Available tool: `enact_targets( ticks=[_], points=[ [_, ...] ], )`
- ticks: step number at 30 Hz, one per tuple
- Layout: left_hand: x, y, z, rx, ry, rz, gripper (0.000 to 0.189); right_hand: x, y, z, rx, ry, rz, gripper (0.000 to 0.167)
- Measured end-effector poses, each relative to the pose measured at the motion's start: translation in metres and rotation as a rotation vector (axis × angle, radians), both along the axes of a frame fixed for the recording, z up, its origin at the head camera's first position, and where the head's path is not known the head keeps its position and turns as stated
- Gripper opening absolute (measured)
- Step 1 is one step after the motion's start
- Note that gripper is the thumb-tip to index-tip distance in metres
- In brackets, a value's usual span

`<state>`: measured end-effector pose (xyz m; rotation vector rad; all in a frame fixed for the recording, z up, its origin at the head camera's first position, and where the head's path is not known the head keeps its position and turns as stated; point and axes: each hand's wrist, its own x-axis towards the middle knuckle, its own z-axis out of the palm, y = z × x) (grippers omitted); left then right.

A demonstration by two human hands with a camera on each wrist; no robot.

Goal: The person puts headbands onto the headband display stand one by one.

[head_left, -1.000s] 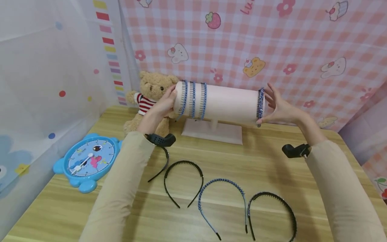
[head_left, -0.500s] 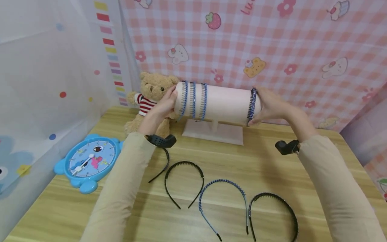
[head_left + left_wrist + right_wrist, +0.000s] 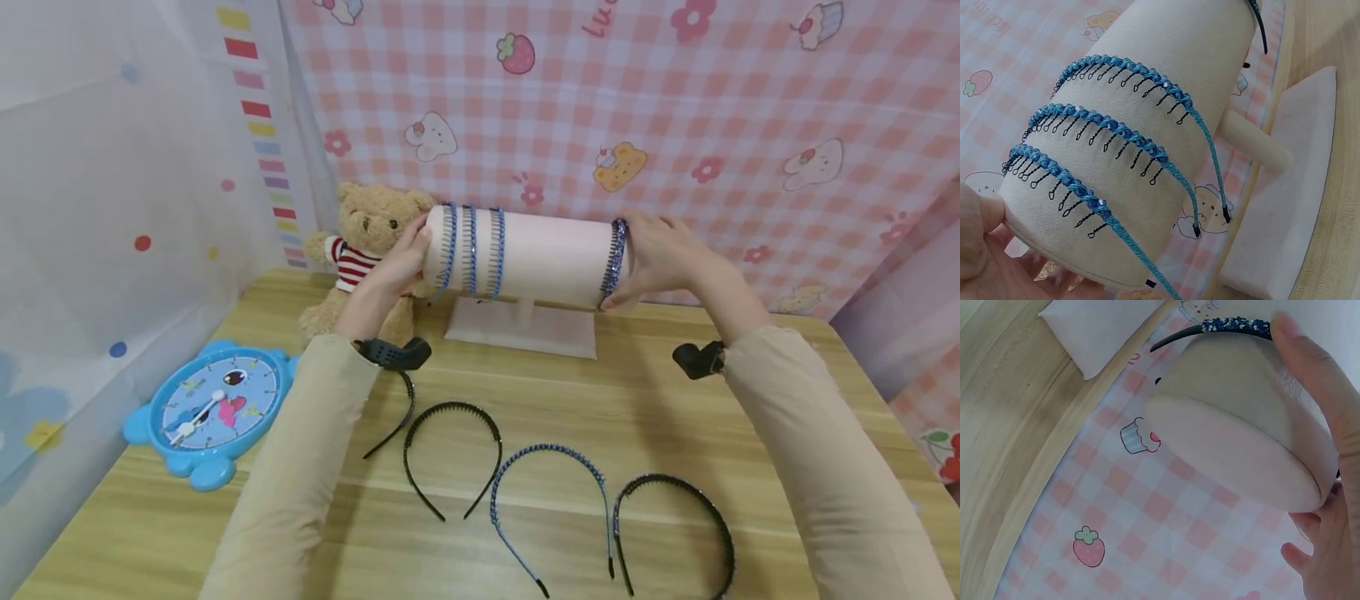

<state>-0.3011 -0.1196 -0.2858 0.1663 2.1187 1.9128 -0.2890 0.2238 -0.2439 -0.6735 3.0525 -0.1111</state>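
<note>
A cream padded headband stand [image 3: 555, 254] has a horizontal roll on a flat base [image 3: 517, 329]. My left hand [image 3: 393, 271] grips the roll's left end. Near it, three blue braided headbands with black wire teeth ring the roll; the outermost headband [image 3: 1066, 181] is closest to my left fingers. Around the right end sits a dark headband with blue and silver sparkle [image 3: 615, 262]. My right hand [image 3: 663, 254] holds that headband, its thumb [image 3: 1291, 331] on the sparkly band and the other fingers behind the roll, partly hidden.
Several headbands lie across the wooden table in front: a black one [image 3: 453, 407], a blue one [image 3: 551, 447] and a dark sparkly one [image 3: 675, 479] among them. A teddy bear [image 3: 360, 267] sits behind my left arm. A blue toy clock [image 3: 213, 408] lies at left. Checked cloth [image 3: 555, 108] hangs behind.
My right hand has moved left along the roll, and the sparkly headband has slid inward from the right end. The left hand keeps its grip on the left end.
</note>
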Motion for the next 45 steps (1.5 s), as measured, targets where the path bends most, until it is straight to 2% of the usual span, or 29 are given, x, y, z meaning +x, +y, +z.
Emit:
enact_targets(
  ticks=[6,22,28,37,45],
  points=[
    [0.000,-0.001,-0.001,-0.008,-0.010,0.004,0.050,0.000,-0.005,0.002,0.059,-0.006,-0.003,0.114],
    [-0.002,0.002,0.000,0.022,-0.017,0.017,0.049,-0.009,-0.022,0.009,0.159,-0.064,0.012,0.123],
    [-0.002,0.001,-0.002,0.048,-0.016,0.010,0.048,-0.008,-0.035,0.006,0.155,-0.023,0.043,0.122],
    [-0.003,0.000,-0.006,0.022,-0.004,0.006,0.049,-0.014,-0.059,-0.003,0.115,0.027,0.088,0.124],
    [-0.002,0.000,-0.004,0.015,0.010,-0.001,0.049,-0.019,-0.072,-0.004,0.113,0.020,0.085,0.123]
  ],
)
